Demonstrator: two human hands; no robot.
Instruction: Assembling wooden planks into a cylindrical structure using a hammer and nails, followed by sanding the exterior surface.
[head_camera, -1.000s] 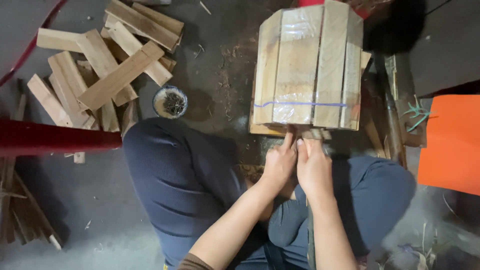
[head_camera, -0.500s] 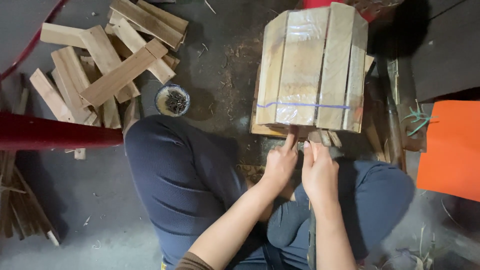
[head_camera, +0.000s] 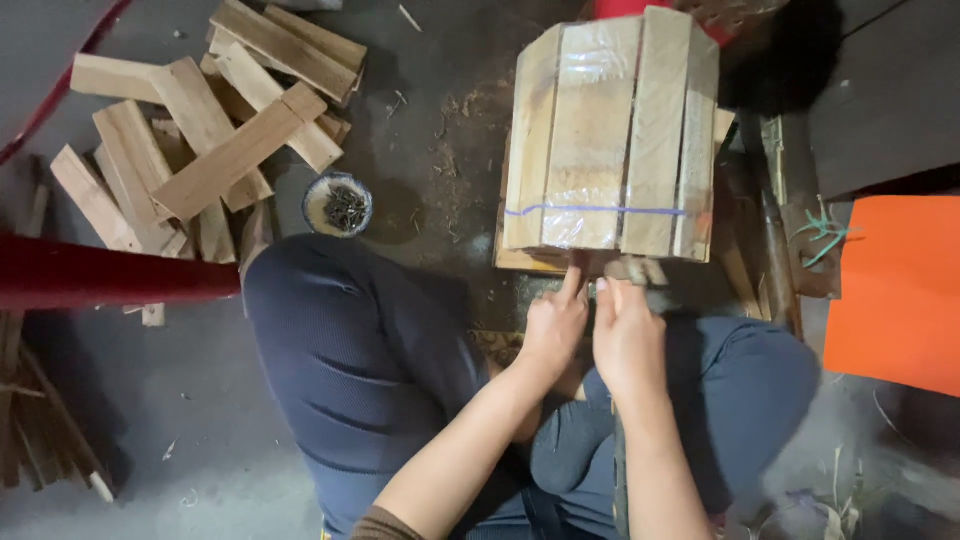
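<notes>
A: Two hands, one crate. The slatted wooden crate, plastic-lined with a blue band round it, stands on the floor in front of the knees, same spot as a second ago; only the view shifts a bit.

B: Hands?

A: Both stay at its lower edge. Left hand has its fingers curled, index tip touching the bottom slat. Right hand is closed round a small brownish piece, can't tell what.

B: Anything moved?

A: Barely; looks like fine fixing work at that edge continues. Loose slats heaped well left, small tin of nails just beside the knee.
</notes>
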